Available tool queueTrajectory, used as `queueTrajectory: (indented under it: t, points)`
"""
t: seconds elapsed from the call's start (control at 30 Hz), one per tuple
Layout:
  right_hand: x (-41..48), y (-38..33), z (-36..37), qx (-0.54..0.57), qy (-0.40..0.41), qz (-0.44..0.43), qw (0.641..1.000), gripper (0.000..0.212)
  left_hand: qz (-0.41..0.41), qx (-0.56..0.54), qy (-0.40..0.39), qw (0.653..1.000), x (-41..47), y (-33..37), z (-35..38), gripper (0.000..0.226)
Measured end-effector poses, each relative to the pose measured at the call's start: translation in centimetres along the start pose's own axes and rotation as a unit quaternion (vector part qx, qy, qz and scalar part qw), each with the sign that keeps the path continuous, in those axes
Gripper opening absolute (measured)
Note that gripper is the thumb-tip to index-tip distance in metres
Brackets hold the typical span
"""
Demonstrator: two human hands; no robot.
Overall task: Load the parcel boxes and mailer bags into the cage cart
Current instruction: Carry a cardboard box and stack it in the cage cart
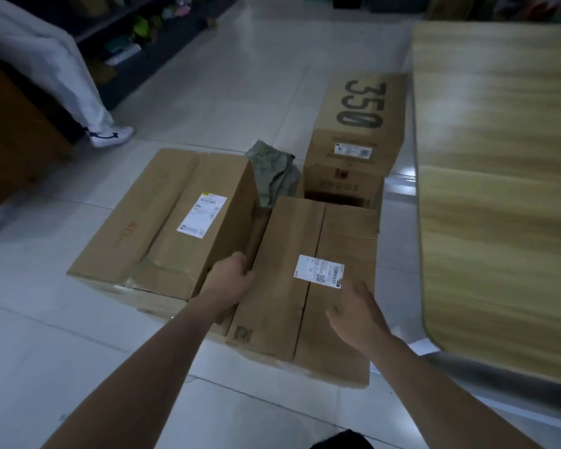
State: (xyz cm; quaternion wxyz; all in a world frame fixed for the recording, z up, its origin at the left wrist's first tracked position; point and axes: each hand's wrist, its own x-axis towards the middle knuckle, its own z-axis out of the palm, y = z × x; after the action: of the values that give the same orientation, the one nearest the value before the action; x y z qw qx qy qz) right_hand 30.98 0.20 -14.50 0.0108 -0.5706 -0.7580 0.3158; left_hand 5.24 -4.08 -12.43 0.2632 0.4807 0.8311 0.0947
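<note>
Three cardboard parcel boxes lie on the tiled floor. The near box (305,241) has a white label and a taped seam. My left hand (230,277) grips its left edge, fingers curled into the gap beside the big box (162,218) on the left. Over the near box's top, close to the label, hovers my right hand (357,312), fingers spread and relaxed, holding nothing. A box printed 350 (357,124) stands behind. A grey-green mailer bag (272,173) is wedged between the boxes. No cage cart is in view.
A wooden table top (499,157) fills the right side, its edge close to the boxes. At far left are another person's white trouser leg and shoe (110,134), next to a brown cabinet (13,134). Dark shelving runs along the back.
</note>
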Motion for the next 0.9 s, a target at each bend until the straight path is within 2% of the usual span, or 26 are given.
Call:
queueTrajectory:
  t: [0.13,0.2,0.3,0.43,0.53,0.6,0.67,0.77,0.9]
  points:
    - [4.4,3.7,9.1,-0.082,0.086,-0.005,0.993,0.051,-0.012,0.016,-0.011,1.000,4.7,-5.0,9.0,0.029]
    - [6.8,5.4,11.3,-0.113,0.136,-0.013,0.984,0.054,-0.043,0.018,-0.030,0.998,7.4,-7.1,12.4,0.041]
    - [9.6,8.9,13.2,-0.132,0.148,0.024,0.980,0.059,-0.107,0.036,-0.023,0.993,9.7,-9.0,16.2,0.058]
    - [11.1,11.2,14.7,-0.057,0.125,0.130,0.982,0.088,-0.075,0.059,0.065,0.993,10.7,-9.1,19.4,0.053]
    - [12.0,11.5,14.6,0.061,0.172,0.226,0.957,0.103,-0.086,0.005,0.068,0.994,11.5,-9.1,19.6,0.056]
    - [12.7,11.7,14.0,0.138,0.177,0.297,0.928,0.097,-0.101,-0.013,0.056,0.993,11.6,-9.0,19.4,0.060]
    - [13.0,11.9,13.6,0.146,0.169,0.330,0.917,0.086,-0.104,-0.019,0.060,0.993,11.4,-8.9,19.2,0.063]
    - [13.2,11.8,13.2,0.175,0.175,0.333,0.910,0.077,-0.114,-0.031,0.067,0.991,11.1,-8.9,19.2,0.069]
    - [12.7,11.1,12.7,0.193,0.174,0.318,0.912,0.079,-0.121,-0.032,0.063,0.990,10.7,-8.3,18.4,0.077]
